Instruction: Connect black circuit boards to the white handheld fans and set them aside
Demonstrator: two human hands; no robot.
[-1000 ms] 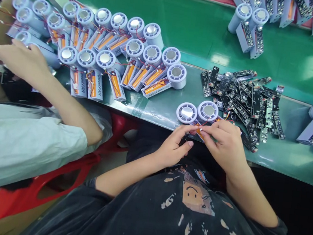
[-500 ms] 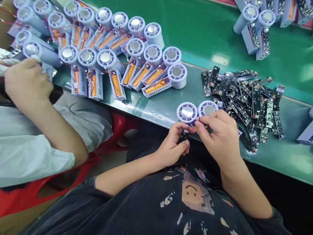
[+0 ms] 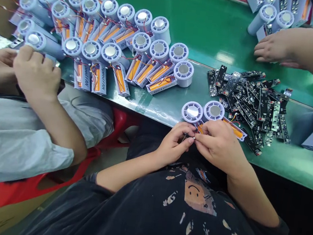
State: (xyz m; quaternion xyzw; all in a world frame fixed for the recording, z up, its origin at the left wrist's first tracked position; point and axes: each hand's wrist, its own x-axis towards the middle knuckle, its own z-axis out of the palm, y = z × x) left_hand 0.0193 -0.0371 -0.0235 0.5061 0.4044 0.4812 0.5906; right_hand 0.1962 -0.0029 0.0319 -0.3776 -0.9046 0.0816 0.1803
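Pinched in my left hand (image 3: 173, 144) is a small black circuit board (image 3: 184, 137), mostly covered by the fingers. My right hand (image 3: 221, 147) has its thumb and forefinger closed on a tiny white wire connector (image 3: 194, 138), right beside the board. Just beyond my hands, at the table's edge, are two lilac fan units with round silver centres, a left one (image 3: 192, 112) and a right one (image 3: 214, 111). The right one's open handle shows an orange battery (image 3: 235, 131) and thin wires. Part of the left unit's handle is hidden behind my fingers.
A heap of black circuit boards (image 3: 255, 102) lies to the right on the green table (image 3: 199, 35). Several fan units (image 3: 158, 50) stand in rows at left. A co-worker's hands (image 3: 38, 72) work there; another person's hand (image 3: 277, 46) reaches in at upper right.
My right hand has come down and left, bringing its fingertips to the board in my left hand. Another person's arm has entered at upper right. The view has shifted slightly.
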